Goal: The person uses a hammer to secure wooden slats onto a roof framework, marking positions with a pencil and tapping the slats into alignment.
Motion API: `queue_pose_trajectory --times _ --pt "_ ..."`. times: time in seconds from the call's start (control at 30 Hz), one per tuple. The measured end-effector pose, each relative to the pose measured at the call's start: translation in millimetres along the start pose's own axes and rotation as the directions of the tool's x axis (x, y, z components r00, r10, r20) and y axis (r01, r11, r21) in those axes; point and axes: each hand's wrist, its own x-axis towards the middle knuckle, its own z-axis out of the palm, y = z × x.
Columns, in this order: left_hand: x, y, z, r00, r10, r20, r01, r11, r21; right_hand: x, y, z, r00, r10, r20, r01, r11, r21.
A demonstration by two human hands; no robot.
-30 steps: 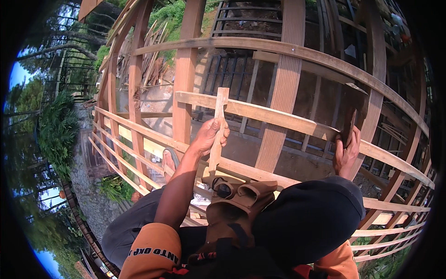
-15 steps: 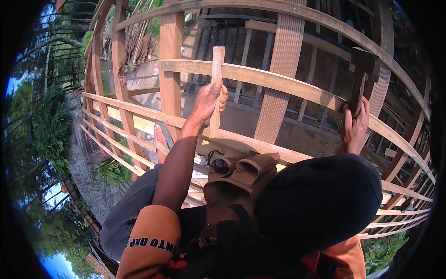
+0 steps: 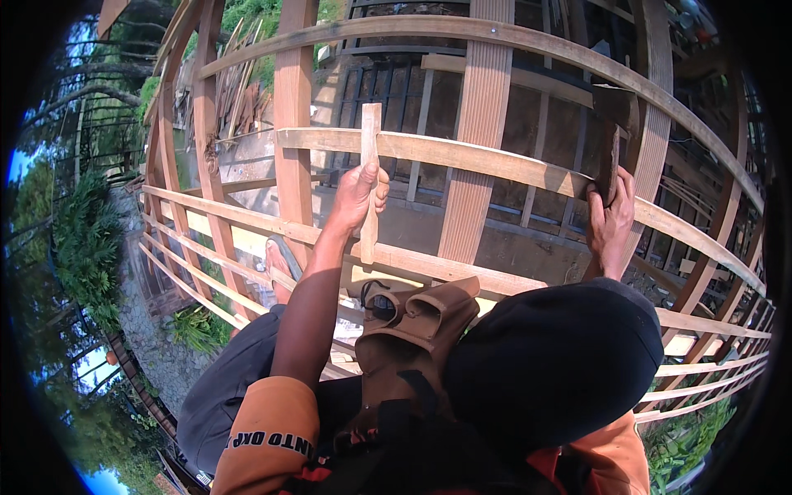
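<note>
The fingers (image 3: 375, 188) of the left hand (image 3: 359, 198) are wrapped tight around a short upright wooden slat (image 3: 370, 177), thumb on the near face and the other fingers curled behind it. The slat runs up above the fingers to cross the horizontal rail (image 3: 495, 165) and down below them toward the lower rail (image 3: 412, 262). That grip looks meant to pin the slat plumb against both rails, so that it stays put while it is fastened.

Well off to the right, the right hand (image 3: 612, 221) has its fingers closed around the handle of a hammer (image 3: 612, 136). The dark head stands above the fingers, raised near the same horizontal rail, and the heel of the hand sits just at the rail's edge. Held that way, the tool seems kept ready, clear of the slat.

Beyond the fingers, broad upright posts (image 3: 474, 157) stand behind the rails. Below the hands a brown tool pouch (image 3: 417, 326) hangs at the chest, and a sandalled foot (image 3: 280, 266) rests on a lower rail to the left.
</note>
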Motion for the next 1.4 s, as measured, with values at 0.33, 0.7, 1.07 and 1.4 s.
queue_pose_trajectory --times 0.33,0.7,1.07,1.4 --pt "-0.6 3.5 5.8 1.0 -0.002 0.0 0.002 1.0 -0.017 0.5 0.1 0.1 1.0 0.016 -0.011 -0.016 1.0 -0.014" --pt "-0.9 -1.2 1.8 1.0 0.012 0.006 -0.011 0.999 -0.038 -4.8 3.9 7.9 0.998 -0.004 -0.063 0.002 0.999 -0.035" --pt "-0.4 -7.2 1.8 0.999 0.026 0.029 -0.024 0.996 -0.08 -6.6 -0.7 7.5 0.998 -0.021 -0.057 0.017 0.998 -0.068" --pt "-3.9 -4.9 2.5 0.999 0.041 0.021 -0.039 0.996 -0.074 -4.8 -10.6 7.4 0.996 -0.091 -0.002 0.089 0.983 -0.159"
